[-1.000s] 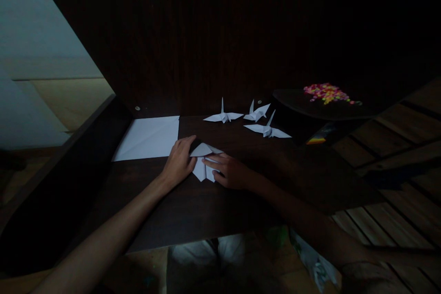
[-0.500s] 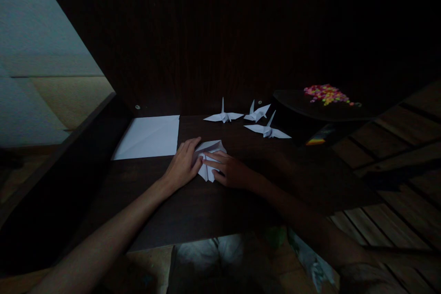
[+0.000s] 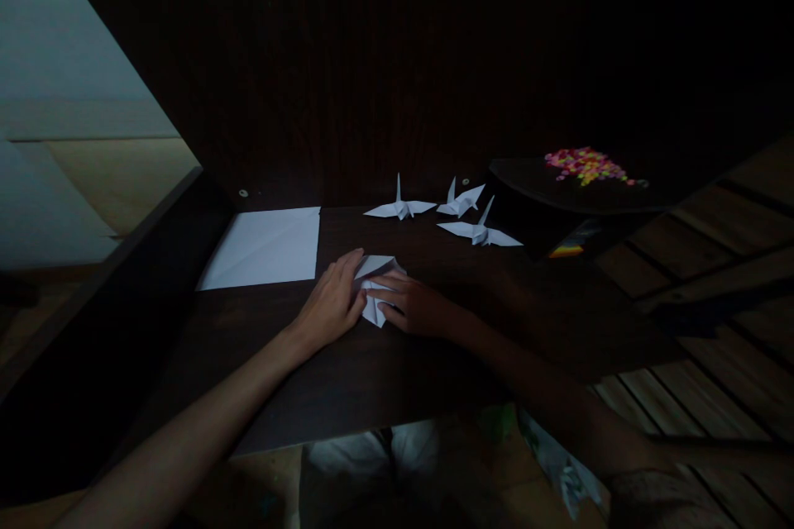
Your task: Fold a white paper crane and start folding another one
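Observation:
A partly folded white sheet of paper (image 3: 374, 313) lies on the dark wooden surface, with a flap lifted at its far side. My left hand (image 3: 332, 297) grips its left edge, fingers close together and thumb on the near part. From the right, my right hand (image 3: 417, 305) holds the paper down, its fingers reaching across the creased middle. Part of the paper is hidden under the fingers. Beyond my hands stand three white paper cranes: one on the left (image 3: 402, 208), one at the back right (image 3: 461, 202), and one nearer on the right (image 3: 480, 234).
A flat white paper sheet (image 3: 264, 246) with a faint diagonal crease lies at the left. Small pink, red and yellow pieces (image 3: 586, 165) are heaped on a raised dark shelf (image 3: 521, 178) at the right. A dark side panel (image 3: 117, 281) bounds the left, and a tall panel rises behind.
The paper's lifted far flap has shifted slightly, and less of the near left part shows. Both hands stay on the paper with small finger movements. The view has shifted a little.

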The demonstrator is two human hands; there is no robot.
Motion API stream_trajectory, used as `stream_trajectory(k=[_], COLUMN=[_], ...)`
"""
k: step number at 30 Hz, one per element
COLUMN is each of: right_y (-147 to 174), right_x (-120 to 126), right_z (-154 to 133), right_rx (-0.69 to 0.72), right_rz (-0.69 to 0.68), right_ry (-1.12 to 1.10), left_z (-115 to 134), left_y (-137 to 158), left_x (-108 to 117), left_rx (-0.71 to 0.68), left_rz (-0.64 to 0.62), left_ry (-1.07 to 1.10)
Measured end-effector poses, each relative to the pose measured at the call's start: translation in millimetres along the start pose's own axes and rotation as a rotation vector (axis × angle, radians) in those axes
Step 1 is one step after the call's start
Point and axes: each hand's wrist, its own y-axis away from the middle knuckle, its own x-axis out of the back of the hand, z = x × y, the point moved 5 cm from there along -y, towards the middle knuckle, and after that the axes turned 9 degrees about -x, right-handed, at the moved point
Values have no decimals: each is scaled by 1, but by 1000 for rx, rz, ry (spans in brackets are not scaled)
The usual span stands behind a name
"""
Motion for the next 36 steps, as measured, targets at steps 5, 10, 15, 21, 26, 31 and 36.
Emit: stream_trajectory(k=[5,10,15,21,26,31,36], right_y=[0,-1,-2,-2,-3,-2,-2], right_x=[0,1,-1,-3,-3,0,0], right_z=[0,-2,-1,0,-1,-1,-1], right_rx=[16,36,-15,-23,-6,12,19], right_rz=[15,9,-87,-104,-83,-51,-50], right_ry=[12,51,83,109,33,-26,25], left_z=[6,20,35,43,45,46,42], left_y=[-1,-4,-3,0,2,4,9], left_x=[11,17,20,25,24,13,0], left_rx=[-36,-155,-328,-507,-583,-602,-520], left_rz=[12,-11,-54,-22,-27,-113,-230], left_ry=[-38,-112,-221,-350,-377,-322,-319])
